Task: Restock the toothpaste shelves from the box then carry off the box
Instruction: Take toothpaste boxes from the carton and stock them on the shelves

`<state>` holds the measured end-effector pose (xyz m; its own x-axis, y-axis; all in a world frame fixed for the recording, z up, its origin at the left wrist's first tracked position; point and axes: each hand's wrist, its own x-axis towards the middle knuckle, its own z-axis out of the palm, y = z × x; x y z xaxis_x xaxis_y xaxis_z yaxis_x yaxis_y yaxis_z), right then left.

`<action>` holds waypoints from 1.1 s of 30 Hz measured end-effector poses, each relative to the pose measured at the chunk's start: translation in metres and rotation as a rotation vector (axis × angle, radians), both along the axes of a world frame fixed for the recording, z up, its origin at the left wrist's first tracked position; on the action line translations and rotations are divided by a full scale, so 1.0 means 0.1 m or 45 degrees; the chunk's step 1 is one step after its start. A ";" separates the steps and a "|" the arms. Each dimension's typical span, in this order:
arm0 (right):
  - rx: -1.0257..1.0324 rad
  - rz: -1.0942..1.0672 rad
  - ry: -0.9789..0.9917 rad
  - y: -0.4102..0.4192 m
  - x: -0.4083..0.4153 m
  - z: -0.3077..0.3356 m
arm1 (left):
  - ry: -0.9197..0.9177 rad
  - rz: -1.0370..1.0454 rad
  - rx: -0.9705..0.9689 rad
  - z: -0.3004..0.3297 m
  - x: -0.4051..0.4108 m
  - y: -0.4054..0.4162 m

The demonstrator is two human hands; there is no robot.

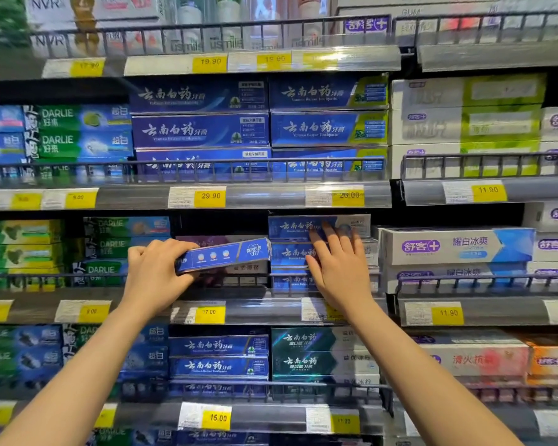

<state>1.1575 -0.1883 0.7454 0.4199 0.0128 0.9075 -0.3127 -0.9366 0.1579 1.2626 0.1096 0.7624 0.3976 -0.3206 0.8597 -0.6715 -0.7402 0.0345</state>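
Note:
My left hand [153, 272] grips the left end of a blue toothpaste carton [226, 254], which hangs tilted in front of the third shelf [245, 312], above a low purple-and-white stack [229, 268]. My right hand [335, 262] lies with straight fingers flat against the fronts of a stack of blue-and-white toothpaste cartons [290, 226] just to the right of that gap. The supply box is out of view.
Full rows of blue cartons [200, 130] fill the shelf above. Green Darlie cartons [107, 246] sit to the left and white cartons [458, 246] to the right. Black wire rails [187, 165] front every shelf, with yellow price tags [210, 196] below.

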 end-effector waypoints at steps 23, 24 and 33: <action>0.829 1.000 0.151 -0.12 -0.76 0.04 | 0.689 -0.998 -0.209 0.12 -0.36 -0.59; 0.903 0.997 0.178 -0.16 -0.80 0.04 | 0.787 -1.069 -0.271 0.11 -0.35 -0.59; 1.198 0.956 0.266 -0.25 -1.09 -0.08 | 1.219 -1.191 -0.389 -0.12 -0.40 -0.62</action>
<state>1.0489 -0.2135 0.7377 0.7296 -0.3107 0.6092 0.3052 -0.6493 -0.6966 1.2224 0.0473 0.7503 0.6124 -0.6437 0.4589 -0.5332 0.0922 0.8409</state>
